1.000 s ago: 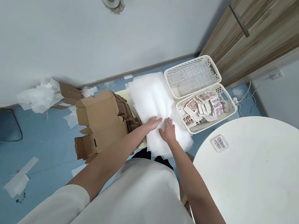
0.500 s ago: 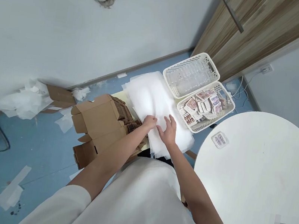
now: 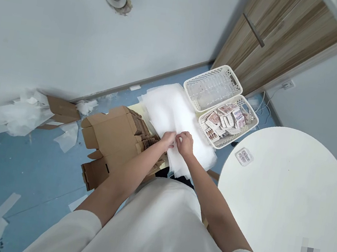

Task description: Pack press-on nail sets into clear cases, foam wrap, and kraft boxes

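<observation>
Head view: left hand and right hand close together over white sheet stack, fingers of both curled. Left grip narrow, at the stack's surface; can't tell if fully closed or pinching a sheet. Right grip also narrow, thumb and index close together beside the left fingers; can't tell if a sheet is between them. Stack lies between flattened brown cartons and two white baskets, one with clear trays, one with small packs. Single small pack on round desk.
</observation>
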{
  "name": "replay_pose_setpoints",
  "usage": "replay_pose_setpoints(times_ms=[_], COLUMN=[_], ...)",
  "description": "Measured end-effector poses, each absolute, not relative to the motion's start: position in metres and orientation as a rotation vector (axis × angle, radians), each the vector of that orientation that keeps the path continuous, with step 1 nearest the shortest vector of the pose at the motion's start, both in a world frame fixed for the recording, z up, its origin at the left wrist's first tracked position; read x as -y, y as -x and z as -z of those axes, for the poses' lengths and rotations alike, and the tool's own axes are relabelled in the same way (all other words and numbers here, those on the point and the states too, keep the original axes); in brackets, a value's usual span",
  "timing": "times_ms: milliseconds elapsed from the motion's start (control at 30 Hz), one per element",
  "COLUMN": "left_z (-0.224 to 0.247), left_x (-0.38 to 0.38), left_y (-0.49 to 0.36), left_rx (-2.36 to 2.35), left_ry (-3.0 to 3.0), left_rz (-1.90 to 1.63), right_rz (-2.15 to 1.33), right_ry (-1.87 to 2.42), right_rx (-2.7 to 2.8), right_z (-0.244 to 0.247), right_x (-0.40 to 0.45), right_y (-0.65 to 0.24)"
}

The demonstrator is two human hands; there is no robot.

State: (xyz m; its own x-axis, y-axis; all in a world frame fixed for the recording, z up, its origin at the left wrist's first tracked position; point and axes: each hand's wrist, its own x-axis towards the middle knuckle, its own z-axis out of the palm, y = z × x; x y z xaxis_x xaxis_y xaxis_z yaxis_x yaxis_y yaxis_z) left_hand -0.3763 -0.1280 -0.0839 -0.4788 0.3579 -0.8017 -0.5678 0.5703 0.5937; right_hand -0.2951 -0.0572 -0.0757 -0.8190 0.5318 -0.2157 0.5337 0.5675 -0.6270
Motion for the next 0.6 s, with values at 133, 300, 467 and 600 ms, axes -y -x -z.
replay_pose_setpoints(times_ms=[133, 300, 467, 600], left_z=[0.079, 0.082, 0.082, 0.082], left_x=[0.124, 0.123, 0.123, 0.123], left_y=[0.376, 0.374, 0.372, 0.371], left_rx=[-1.639, -1.626, -1.56, -1.566], left_ry=[0.242, 0.306, 0.267, 0.248], left_rz=[-1.213, -1.277, -1.243, -1.235], right_rz=[1.04, 1.276, 1.368, 1.45], right_ry=[-0.841, -0.972, -1.131, -0.981], right_rx=[-2.92, -2.798, -2.632, -2.648], right_z=[0.067, 0.061, 0.055, 0.048], right_x=[0.067, 0.059, 0.045, 0.035], right_y=[0.287, 0.284, 0.293, 0.3])
